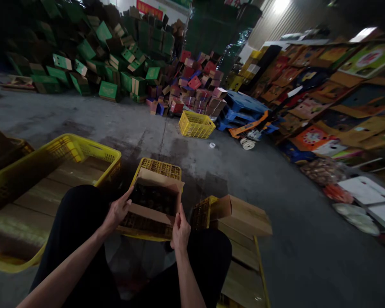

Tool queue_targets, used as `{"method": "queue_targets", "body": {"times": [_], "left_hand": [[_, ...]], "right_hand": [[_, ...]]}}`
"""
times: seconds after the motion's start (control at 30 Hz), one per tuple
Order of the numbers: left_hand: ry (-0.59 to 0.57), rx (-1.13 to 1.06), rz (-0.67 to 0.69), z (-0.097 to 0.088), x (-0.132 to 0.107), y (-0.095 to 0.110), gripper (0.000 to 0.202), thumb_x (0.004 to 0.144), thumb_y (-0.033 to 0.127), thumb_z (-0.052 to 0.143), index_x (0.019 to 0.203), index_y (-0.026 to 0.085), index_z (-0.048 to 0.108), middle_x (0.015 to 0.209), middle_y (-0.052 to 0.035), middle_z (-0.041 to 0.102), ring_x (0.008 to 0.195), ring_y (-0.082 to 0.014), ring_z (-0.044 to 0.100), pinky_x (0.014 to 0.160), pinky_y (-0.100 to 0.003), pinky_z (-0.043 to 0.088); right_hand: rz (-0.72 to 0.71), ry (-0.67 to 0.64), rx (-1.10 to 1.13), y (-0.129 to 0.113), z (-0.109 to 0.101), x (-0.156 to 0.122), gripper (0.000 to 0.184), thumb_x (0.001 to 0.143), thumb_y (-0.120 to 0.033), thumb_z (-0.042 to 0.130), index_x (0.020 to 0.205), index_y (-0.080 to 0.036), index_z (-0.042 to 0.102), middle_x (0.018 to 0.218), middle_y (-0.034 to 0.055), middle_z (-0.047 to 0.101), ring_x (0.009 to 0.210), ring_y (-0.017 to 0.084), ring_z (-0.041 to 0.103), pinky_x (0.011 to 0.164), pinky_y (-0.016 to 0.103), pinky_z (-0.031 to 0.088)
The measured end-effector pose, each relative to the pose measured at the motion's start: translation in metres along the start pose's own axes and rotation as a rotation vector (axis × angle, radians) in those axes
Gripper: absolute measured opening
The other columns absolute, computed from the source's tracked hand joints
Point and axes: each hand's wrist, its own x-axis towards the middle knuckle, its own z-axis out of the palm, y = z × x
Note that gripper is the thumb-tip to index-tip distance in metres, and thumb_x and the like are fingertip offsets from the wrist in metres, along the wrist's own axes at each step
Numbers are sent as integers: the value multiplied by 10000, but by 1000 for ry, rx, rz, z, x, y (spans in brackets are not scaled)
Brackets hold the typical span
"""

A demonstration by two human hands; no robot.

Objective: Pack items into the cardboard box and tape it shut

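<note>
An open cardboard box (151, 213) rests on an upturned-looking yellow plastic crate (160, 166) between my knees. Its flaps are spread, and dark contents I cannot make out show inside. At the box's left side, my left hand (117, 212) grips the edge with thumb and fingers. My right hand (181, 231) holds the right side near the front corner, its fingers partly hidden behind the cardboard.
To my left stands a large yellow crate (94, 149) with flat cartons inside. A tilted cardboard box (248, 216) lies on cartons at my right. Further off are another yellow crate (196, 125), blue pallets (244, 105), an orange pallet jack (248, 127) and piled green boxes (108, 90).
</note>
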Motion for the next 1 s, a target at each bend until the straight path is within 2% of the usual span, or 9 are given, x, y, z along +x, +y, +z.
{"method": "queue_targets", "body": {"times": [0.17, 0.4, 0.57, 0.7, 0.87, 1.0], "left_hand": [[18, -10, 35, 2, 1, -1, 609, 954, 341, 476, 1537, 171, 440, 1445, -80, 604, 1284, -224, 616, 1072, -336, 487], [41, -59, 33, 3, 3, 1, 586, 940, 329, 490, 1501, 158, 497, 1401, -87, 639, 1286, -245, 615, 1107, -385, 475], [71, -94, 32, 3, 5, 4, 546, 917, 313, 518, 1447, 192, 561, 1375, -62, 662, 1272, -242, 626, 1103, -385, 483], [85, -70, 61, 4, 6, 4, 501, 914, 274, 503, 1394, 188, 613, 1366, -82, 667, 1267, -240, 629, 1108, -392, 478], [92, -56, 103, 6, 8, 2, 478, 944, 265, 484, 1398, 181, 610, 1366, -114, 662, 1240, -250, 645, 1078, -416, 502], [84, -53, 112, 7, 8, 2, 460, 954, 265, 491, 1388, 181, 619, 1369, -120, 657, 1273, -261, 623, 1093, -430, 492]], "right_hand": [[23, 18, -12, -1, -1, 0, 566, 1021, -455, 361, 1504, -198, 505, 1356, 117, 663, 1065, 249, 735, 891, 302, 557], [-19, 20, 8, 3, -1, 0, 536, 1022, -428, 365, 1459, -183, 556, 1368, 115, 657, 1134, 242, 708, 932, 300, 542], [3, -2, -18, 4, -2, 0, 570, 1021, -462, 375, 1462, -148, 551, 1273, 146, 709, 967, 245, 755, 819, 298, 566], [27, -12, -12, 2, -3, 1, 599, 999, -519, 431, 1461, -160, 556, 1188, 138, 745, 907, 240, 761, 763, 281, 568], [65, -29, 29, 6, -1, 3, 593, 1000, -542, 410, 1467, -205, 550, 1247, 113, 726, 969, 242, 754, 829, 304, 564], [40, -35, 50, 7, 0, 5, 598, 993, -547, 436, 1451, -186, 567, 1351, 117, 669, 1164, 259, 690, 974, 330, 524]]}}
